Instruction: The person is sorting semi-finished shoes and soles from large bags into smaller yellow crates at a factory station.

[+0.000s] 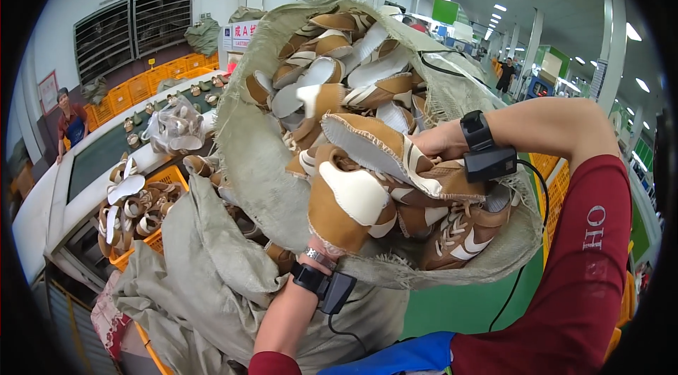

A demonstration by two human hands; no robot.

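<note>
A large greyish-green woven sack (265, 191) gapes in front of me, filled with brown-and-white sneaker uppers (332, 98) that have pale undersides and no outsoles. At its near side my left hand (326, 243) is closed on a tan upper with a white patch (349, 195); that upper hides most of the fingers. My right hand (439, 140) reaches in from the right and is closed at the edge of another brown upper (374, 145), fingertips out of sight. Below it lies a laced upper (466, 237). Both wrists carry black strapped devices with cables.
To the left, an orange crate (152, 237) holds more uppers beside a conveyor (106, 159) carrying shoes and a clear plastic bag (173, 124). A second sack (205, 255) slumps nearby. A co-worker (72, 121) stands beyond the conveyor; another person (506, 77) is far off.
</note>
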